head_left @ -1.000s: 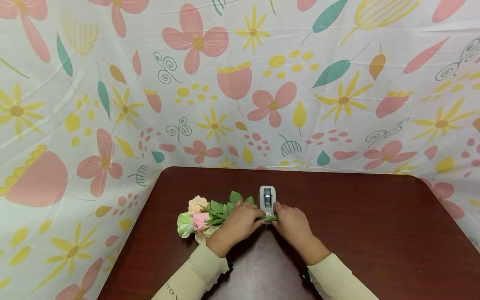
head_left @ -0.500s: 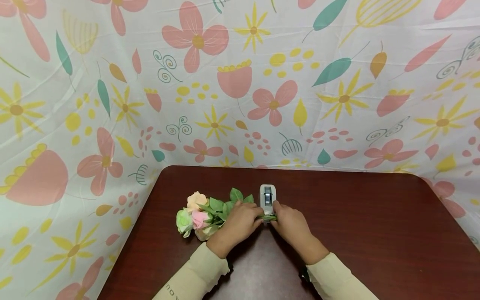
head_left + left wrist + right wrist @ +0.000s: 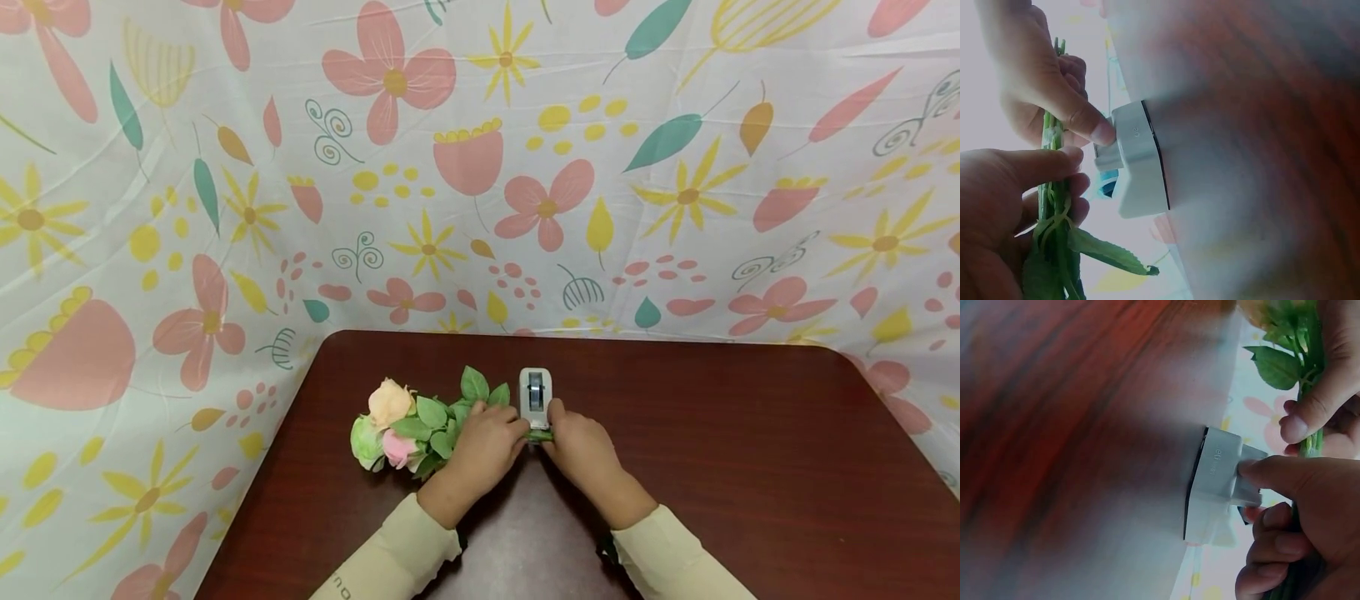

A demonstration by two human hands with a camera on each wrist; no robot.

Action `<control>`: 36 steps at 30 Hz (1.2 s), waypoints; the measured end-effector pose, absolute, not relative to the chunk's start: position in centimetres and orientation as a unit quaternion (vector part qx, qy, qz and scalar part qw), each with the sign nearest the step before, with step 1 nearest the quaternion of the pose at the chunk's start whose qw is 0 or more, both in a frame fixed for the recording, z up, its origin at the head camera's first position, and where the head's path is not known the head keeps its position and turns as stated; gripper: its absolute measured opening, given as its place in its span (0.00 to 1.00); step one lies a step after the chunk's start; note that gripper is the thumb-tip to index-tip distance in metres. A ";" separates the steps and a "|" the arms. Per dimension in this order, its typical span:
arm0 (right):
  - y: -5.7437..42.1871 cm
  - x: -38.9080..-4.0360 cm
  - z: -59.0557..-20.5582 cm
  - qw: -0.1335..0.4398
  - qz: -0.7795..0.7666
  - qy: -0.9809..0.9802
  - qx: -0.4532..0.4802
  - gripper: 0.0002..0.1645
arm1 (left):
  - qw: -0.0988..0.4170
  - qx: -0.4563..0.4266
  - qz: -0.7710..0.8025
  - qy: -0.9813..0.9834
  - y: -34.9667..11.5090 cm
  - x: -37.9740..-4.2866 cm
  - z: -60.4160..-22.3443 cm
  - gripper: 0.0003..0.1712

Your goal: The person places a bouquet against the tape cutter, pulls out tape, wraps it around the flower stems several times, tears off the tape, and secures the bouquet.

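Observation:
A bunch of artificial roses (image 3: 390,404) in peach, green and pink lies at the left in the head view, blossoms pointing left. My left hand (image 3: 486,442) grips its green stems (image 3: 1054,194) below the leaves (image 3: 431,412). Further along, my right hand (image 3: 588,450) holds the stem ends, its fingers curled round them. The right thumb (image 3: 1266,472) touches the front of a white tape dispenser (image 3: 535,392). Between the two hands, something clear and shiny like tape (image 3: 1052,136) lies on the stems. The palms hide part of the stems.
The dispenser stands upright on a dark red-brown table (image 3: 712,442), just behind the hands. A white cloth (image 3: 660,275) printed with flowers and leaves hangs behind the table and along its left side.
The bunch has turned about its stems: the peach rose and leaves have risen, and the lower cream blossom has gone mostly out of sight. Both hands stay in nearly the same place.

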State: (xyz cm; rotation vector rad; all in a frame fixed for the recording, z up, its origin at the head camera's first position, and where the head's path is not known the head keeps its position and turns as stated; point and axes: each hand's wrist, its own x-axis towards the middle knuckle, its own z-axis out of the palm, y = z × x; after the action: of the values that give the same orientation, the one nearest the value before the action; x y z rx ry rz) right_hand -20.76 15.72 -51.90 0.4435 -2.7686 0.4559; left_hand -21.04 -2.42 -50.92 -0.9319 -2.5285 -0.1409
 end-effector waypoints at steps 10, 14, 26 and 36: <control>17.3 -20.7 -50.0 -0.022 0.313 -0.934 0.173 0.09 | 0.223 -0.312 -0.043 -0.923 -2.0 -20.9 -50.5 0.03; 18.0 -20.8 -49.4 -0.048 0.332 -0.922 0.191 0.06 | 0.224 -0.310 -0.044 -0.923 -2.1 -20.8 -50.3 0.02; 18.1 -20.8 -49.8 -0.012 0.317 -0.928 0.193 0.04 | 0.182 -0.294 -0.025 -0.938 -1.8 -20.2 -49.0 0.09; 18.0 -20.8 -49.9 0.016 0.315 -0.929 0.194 0.04 | 0.133 -0.293 -0.051 -0.946 -1.6 -20.6 -47.6 0.13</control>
State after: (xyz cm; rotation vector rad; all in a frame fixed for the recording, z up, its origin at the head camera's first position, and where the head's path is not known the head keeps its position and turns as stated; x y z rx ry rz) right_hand -20.83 17.96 -49.88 0.6043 -2.8883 0.9784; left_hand -20.61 -1.56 -47.63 -0.8490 -2.7429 -0.1479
